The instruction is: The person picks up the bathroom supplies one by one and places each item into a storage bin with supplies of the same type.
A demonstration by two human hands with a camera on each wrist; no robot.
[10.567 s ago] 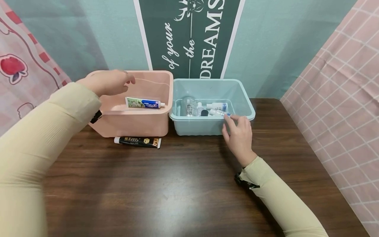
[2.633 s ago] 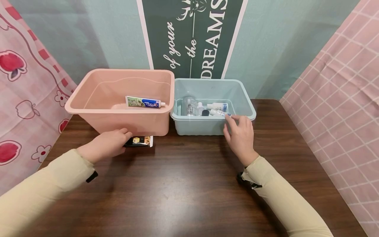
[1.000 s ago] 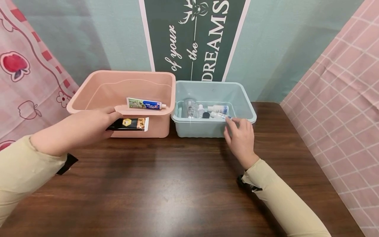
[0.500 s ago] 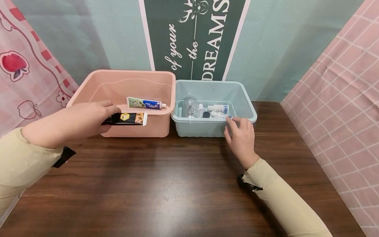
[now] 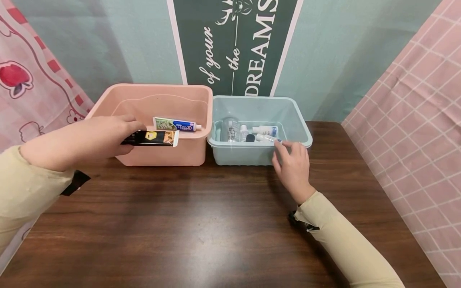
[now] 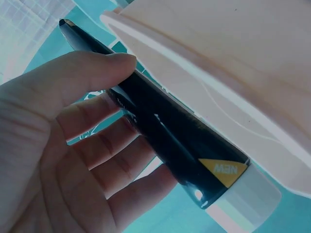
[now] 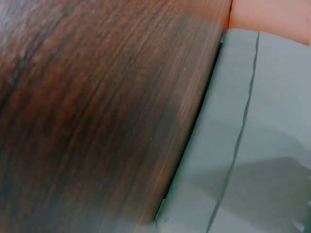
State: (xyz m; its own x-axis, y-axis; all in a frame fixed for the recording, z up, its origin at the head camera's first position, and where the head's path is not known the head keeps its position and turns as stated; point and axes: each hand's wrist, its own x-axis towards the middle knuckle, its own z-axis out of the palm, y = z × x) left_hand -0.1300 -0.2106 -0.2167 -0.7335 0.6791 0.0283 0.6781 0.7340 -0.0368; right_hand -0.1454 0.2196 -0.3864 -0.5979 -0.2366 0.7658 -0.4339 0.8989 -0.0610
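My left hand [image 5: 90, 138] grips a black toothpaste tube [image 5: 155, 138] with a yellow emblem, in front of the pink bin's [image 5: 165, 154] near rim. In the left wrist view, the thumb lies across the tube [image 6: 160, 124] and the fingers are behind it; its white cap [image 6: 250, 201] sticks out past the little finger. A green, white and blue toothpaste tube [image 5: 176, 124] lies inside the pink bin. My right hand [image 5: 293, 168] is at the blue bin's [image 5: 241, 154] front rim, fingers bent over it and thumb against the outer wall. No fingers show in the right wrist view.
Inside the blue bin lie a clear bottle [image 5: 230, 130], a smaller clear bottle with a black cap [image 5: 250, 138], a white bottle [image 5: 264, 130] and a small white tube [image 5: 266, 138]. The bins stand side by side at the wooden table's [image 5: 209, 224] back, before hanging cloths.
My left hand came out from over the pink bin, took the black tube off the table and raised it to the bin's near rim. The right hand has stayed put.
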